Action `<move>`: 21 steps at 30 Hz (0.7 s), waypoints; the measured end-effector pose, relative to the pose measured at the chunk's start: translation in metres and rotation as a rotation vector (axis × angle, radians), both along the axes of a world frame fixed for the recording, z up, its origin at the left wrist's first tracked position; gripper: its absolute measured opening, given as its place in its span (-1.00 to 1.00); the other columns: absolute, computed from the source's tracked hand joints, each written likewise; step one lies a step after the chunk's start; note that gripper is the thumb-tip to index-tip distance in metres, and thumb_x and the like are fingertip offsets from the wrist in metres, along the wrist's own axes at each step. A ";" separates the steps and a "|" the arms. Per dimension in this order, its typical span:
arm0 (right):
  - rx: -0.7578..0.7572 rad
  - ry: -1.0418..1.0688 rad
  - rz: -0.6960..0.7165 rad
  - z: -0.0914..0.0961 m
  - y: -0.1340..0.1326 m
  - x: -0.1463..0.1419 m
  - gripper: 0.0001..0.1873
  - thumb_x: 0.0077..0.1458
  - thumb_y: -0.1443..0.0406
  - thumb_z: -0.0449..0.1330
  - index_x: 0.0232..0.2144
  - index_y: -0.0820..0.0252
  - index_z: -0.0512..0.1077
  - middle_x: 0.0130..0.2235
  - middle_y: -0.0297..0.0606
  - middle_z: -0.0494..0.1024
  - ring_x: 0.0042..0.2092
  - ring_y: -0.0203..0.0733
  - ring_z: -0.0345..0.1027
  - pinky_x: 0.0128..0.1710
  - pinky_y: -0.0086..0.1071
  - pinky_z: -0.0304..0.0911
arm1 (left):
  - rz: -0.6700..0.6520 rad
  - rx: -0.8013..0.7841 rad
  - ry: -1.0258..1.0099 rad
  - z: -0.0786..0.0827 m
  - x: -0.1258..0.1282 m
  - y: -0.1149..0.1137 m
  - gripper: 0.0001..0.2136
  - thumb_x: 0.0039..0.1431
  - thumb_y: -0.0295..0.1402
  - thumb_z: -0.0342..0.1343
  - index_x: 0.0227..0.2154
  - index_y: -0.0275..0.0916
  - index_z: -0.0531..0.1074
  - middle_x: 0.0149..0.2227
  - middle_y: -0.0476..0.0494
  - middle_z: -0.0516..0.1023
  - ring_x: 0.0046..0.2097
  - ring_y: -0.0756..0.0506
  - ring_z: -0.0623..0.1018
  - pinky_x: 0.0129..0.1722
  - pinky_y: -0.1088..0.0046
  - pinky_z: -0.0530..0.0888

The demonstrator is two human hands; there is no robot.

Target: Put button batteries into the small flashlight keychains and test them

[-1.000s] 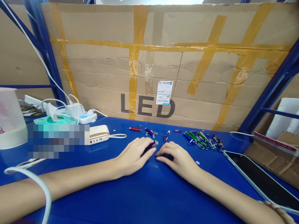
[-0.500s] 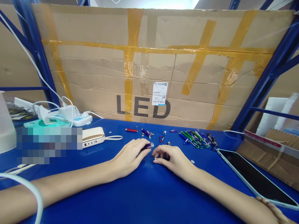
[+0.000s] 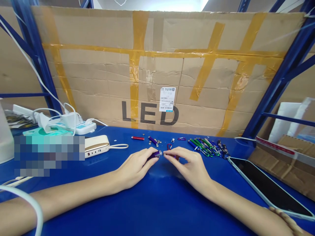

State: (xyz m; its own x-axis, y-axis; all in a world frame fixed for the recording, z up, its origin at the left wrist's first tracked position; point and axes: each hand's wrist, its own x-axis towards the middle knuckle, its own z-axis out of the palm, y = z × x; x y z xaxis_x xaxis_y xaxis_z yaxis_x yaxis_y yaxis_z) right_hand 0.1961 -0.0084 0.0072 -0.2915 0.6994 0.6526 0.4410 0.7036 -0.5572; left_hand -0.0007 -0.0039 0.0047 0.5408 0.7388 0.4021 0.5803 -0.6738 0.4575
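My left hand rests on the blue table with its fingers closed round a small purple keychain flashlight, whose silver end points right. My right hand is raised slightly, thumb and forefinger pinched at that silver end, on a tiny part too small to name. Just behind the hands lie a red carabiner, a second purple tube, several small silver button cells and a red tube.
A row of finished green and blue flashlights lies right of the hands, with a tablet beyond. A power bank and power strip sit left. A taped cardboard sheet marked LED stands behind.
My right hand has lifted off the table and brought its pinched fingertips to the flashlight's silver end. The left hand has shifted the flashlight slightly forward.
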 end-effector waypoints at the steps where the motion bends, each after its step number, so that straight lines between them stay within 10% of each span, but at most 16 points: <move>1: 0.039 0.049 -0.016 0.002 -0.003 -0.001 -0.87 0.02 0.25 0.18 -0.36 0.00 0.53 -0.34 -0.30 0.56 -0.30 -0.15 0.41 -0.25 -0.25 0.32 | -0.002 -0.013 0.006 0.001 0.000 0.000 -0.76 0.27 -0.20 -0.25 -0.15 -0.16 0.24 -0.17 -0.05 0.44 -0.14 -0.06 0.44 -0.14 0.40 0.36; 21: 0.232 -0.007 0.155 -0.002 -0.003 -0.004 -0.89 0.01 0.39 0.17 -0.41 0.23 0.52 -0.40 -0.22 0.54 -0.40 -0.31 0.41 -0.49 -0.48 0.36 | -0.080 -0.084 0.107 0.002 0.001 -0.001 -0.71 0.28 -0.18 -0.30 -0.21 -0.17 0.26 -0.24 -0.05 0.44 -0.22 -0.05 0.45 -0.20 0.44 0.35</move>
State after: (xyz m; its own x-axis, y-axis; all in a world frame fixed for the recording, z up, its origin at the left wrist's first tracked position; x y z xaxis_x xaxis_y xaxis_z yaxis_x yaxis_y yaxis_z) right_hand 0.1916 -0.0114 0.0051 -0.3882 0.4782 0.7878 0.3214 0.8714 -0.3705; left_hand -0.0001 -0.0046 0.0072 0.6355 0.7205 0.2775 0.5750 -0.6815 0.4527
